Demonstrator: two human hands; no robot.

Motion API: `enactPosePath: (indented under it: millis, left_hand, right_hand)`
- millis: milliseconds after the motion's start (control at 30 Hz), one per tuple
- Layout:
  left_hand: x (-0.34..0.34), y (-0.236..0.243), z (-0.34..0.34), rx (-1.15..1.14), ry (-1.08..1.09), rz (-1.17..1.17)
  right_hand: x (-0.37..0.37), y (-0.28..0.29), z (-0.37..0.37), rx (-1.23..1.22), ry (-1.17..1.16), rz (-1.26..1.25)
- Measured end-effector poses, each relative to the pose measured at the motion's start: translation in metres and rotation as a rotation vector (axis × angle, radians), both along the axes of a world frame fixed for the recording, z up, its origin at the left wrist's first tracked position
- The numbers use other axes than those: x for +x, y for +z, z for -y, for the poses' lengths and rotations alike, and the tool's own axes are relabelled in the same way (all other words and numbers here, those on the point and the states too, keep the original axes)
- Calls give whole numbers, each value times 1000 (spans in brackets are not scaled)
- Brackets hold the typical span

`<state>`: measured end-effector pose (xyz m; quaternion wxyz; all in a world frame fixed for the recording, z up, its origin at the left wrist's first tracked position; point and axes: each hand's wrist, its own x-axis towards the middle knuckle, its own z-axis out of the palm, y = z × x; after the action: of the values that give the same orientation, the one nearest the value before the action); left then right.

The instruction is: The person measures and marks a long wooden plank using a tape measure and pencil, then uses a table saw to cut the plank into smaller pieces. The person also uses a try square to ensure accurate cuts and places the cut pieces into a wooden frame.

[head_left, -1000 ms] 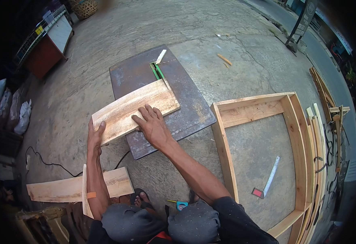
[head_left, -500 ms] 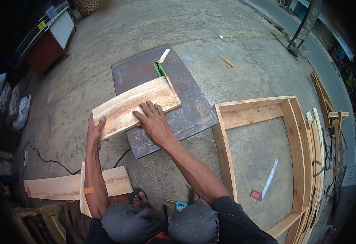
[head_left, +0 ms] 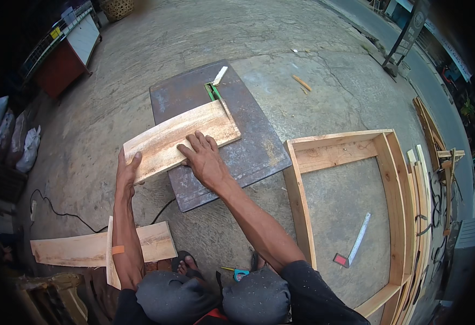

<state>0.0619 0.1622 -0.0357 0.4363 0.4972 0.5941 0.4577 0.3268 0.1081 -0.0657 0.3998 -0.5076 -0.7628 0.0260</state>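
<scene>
A wide wooden board [head_left: 164, 138] lies slantwise on a dark, worn metal tabletop [head_left: 248, 162], its left end jutting past the table's edge. My left hand [head_left: 127, 172] grips that end, thumb on top and fingers at the end face. My right hand [head_left: 205, 162] rests on the board's near edge with its fingers spread over the top face. Beyond the board's far right corner, a green-edged slot [head_left: 212, 92] shows in the tabletop, with a small pale offcut [head_left: 220, 75] beside it. A narrow line runs across the board near its right end. The board hides what lies under it.
A large wooden frame [head_left: 301, 211] stands on the concrete to my right, with a try square [head_left: 357, 244] inside it. Long strips [head_left: 423, 216] lie beyond. More boards [head_left: 75, 250] and a black cable [head_left: 69, 215] are at left. A blue tape measure [head_left: 241, 274] lies between my feet.
The board has shifted very slightly away from me along the tabletop, both hands staying on it. Otherwise the scene looks the same.
</scene>
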Motion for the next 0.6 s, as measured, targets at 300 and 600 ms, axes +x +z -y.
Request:
enactPosePath:
  millis: [300,600]
  left_hand:
    - [-3,-5,-11,21,-12,-6]
    - [-13,-14,-21,97,-48,-17]
  right_hand:
    - [1,3,-5,1,1,8]
    - [-2,2,-14,1,16,8]
